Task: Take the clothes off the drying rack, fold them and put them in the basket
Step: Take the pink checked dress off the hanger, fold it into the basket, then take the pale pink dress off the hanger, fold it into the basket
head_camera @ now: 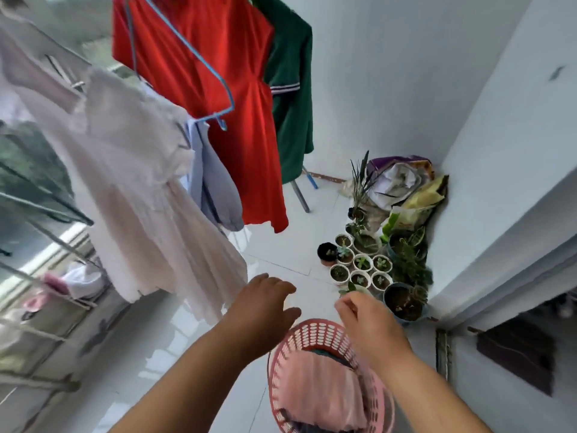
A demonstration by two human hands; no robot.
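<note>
Head view, one frame. The next garment in reach was the pale pink dress (150, 195), hung on the drying rack (43, 207) at my left. Its long axis ran slantwise, shoulders high at upper left, hem down toward the middle of the frame. The hem ended just beside my left hand (265, 304), up and to the left of it, not touching as far as I could judge.

Behind it hung a light blue-grey garment (215, 189), then a red dress (237, 120) with a blue hanger (199, 57) across its front, then a dark green garment (293, 98) furthest back. All four were on the rack and unfolded.

The pink basket (312, 331) stood on the floor directly below my forearms. A folded pink cloth (324, 385) lay inside, with something darker under it that I could not identify.

Hands: both were out in front above the basket's far rim, palms down. The left had its fingers spread and relaxed, holding nothing. The right hand (368, 323) had its fingers loosely bent, and nothing showed in them. Some motion blur there.

Judgement: part of the task was done and at least four garments were left. The left hand was clearly the nearer to the pale dress. The reach would go up and leftward along the dress toward the shoulders, where it hangs.

Potted plants (362, 267) clustered on the tiles to the right, against the wall, well apart from the hands' path.
</note>
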